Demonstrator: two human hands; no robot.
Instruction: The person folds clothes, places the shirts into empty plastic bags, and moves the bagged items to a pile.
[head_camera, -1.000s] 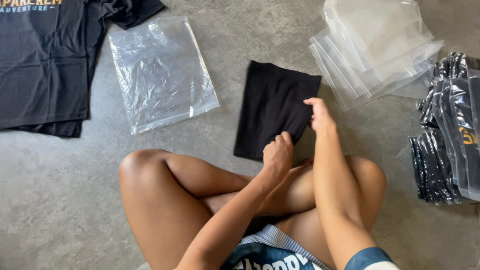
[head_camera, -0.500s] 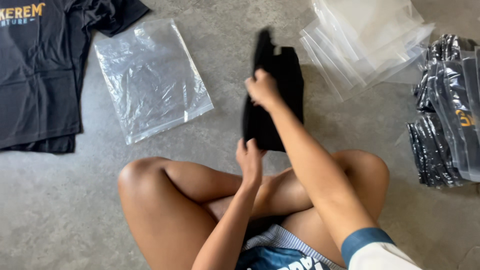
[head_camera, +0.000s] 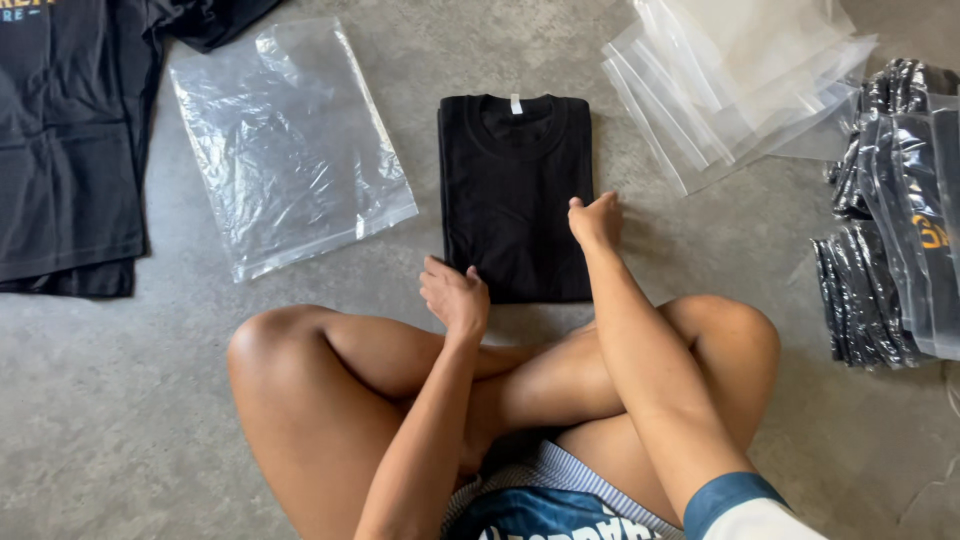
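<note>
A black t-shirt (head_camera: 515, 190), folded into a neat rectangle, lies flat on the grey concrete floor with its collar and white tag facing up, at the far end. My left hand (head_camera: 455, 295) rests with curled fingers on the shirt's near left corner. My right hand (head_camera: 597, 220) pinches the shirt's right edge about halfway along. My crossed bare legs (head_camera: 400, 360) sit just below the shirt.
An empty clear plastic bag (head_camera: 290, 150) lies left of the shirt. Unfolded black printed shirts (head_camera: 70, 150) are piled at the far left. A stack of clear bags (head_camera: 740, 80) sits at the top right, and bagged black shirts (head_camera: 900, 220) are stacked along the right edge.
My right hand lifted the shirt's side and turned it over. The shirt now lies flat and straight with the collar facing up, and both hands are on its edges.
</note>
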